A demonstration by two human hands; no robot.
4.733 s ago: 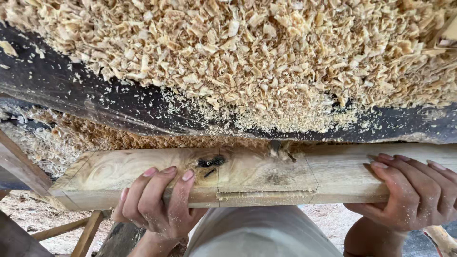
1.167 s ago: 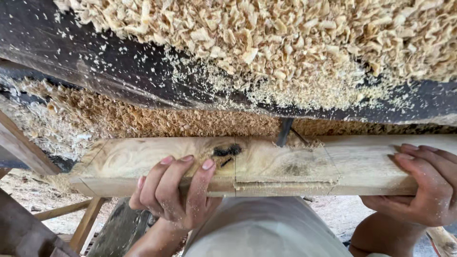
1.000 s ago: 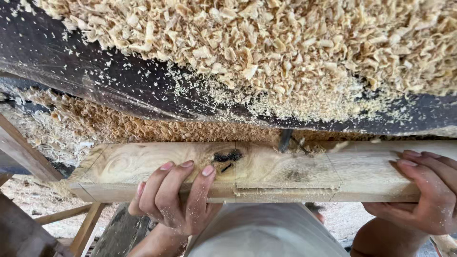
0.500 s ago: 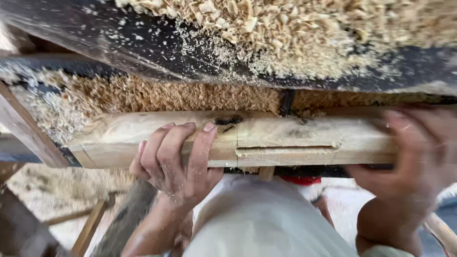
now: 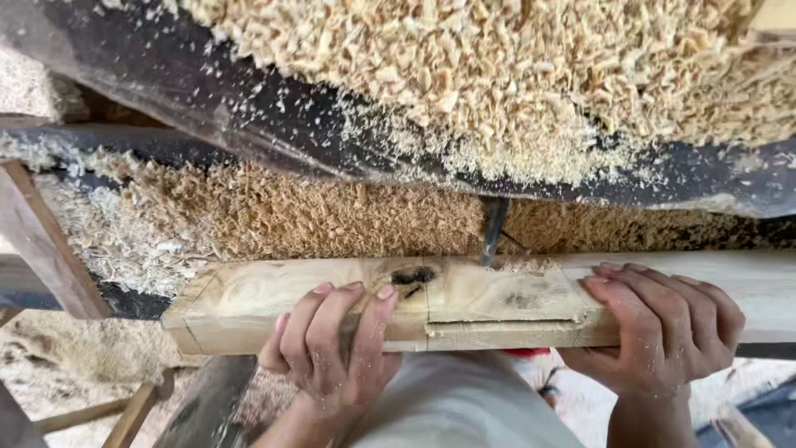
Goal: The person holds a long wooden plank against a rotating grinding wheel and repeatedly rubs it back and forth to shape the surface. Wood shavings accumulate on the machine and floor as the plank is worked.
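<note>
Shavings pile [image 5: 514,75] fills 12 o'clock; plank [image 5: 497,303] lies crosswise at centre, far edge against the bit [image 5: 492,232]; left hand [image 5: 332,348] and right hand [image 5: 663,332] both clamp its near edge; press evenly, keep fingers off the slot [image 5: 506,322].

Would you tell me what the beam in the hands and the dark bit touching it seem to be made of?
Beam: pale raw wood, unfinished, with visible grain and a dark knot. Bit: probably metal, being dark, slim and smooth. Left hand and right hand grip the beam.
</note>
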